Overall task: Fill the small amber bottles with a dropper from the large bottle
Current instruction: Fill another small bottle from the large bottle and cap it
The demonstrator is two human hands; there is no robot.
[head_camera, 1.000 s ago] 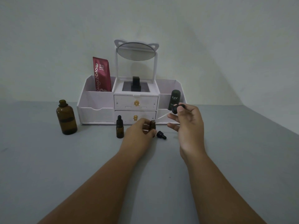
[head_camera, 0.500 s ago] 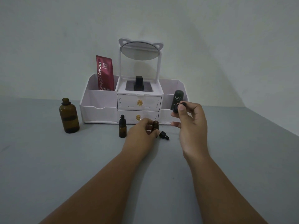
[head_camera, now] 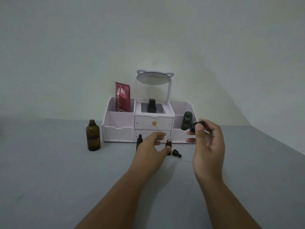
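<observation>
The large amber bottle (head_camera: 93, 135) stands uncapped at the left of the grey table. A small amber bottle with a black dropper cap (head_camera: 139, 141) stands just behind my left hand (head_camera: 151, 149). That hand's fingers are spread and blurred, and its thumb lies against a second small amber bottle (head_camera: 168, 143), which is open. My right hand (head_camera: 208, 146) pinches the black bulb of a dropper (head_camera: 194, 126) above and to the right of that bottle, with the thin glass tube pointing down-left. A loose black dropper cap (head_camera: 176, 153) lies on the table beside the open bottle.
A white organiser (head_camera: 118, 129) with two drawers and a round mirror (head_camera: 153, 78) stands against the wall behind the bottles. It holds a red sachet (head_camera: 123, 96), a black bottle (head_camera: 151, 105) and a dark green tube (head_camera: 187, 120). The table edge runs diagonally at the right.
My left hand's fingers have lifted off the open small bottle, leaving only the thumb by it. My right hand still holds the dropper and sits slightly higher and further right.
</observation>
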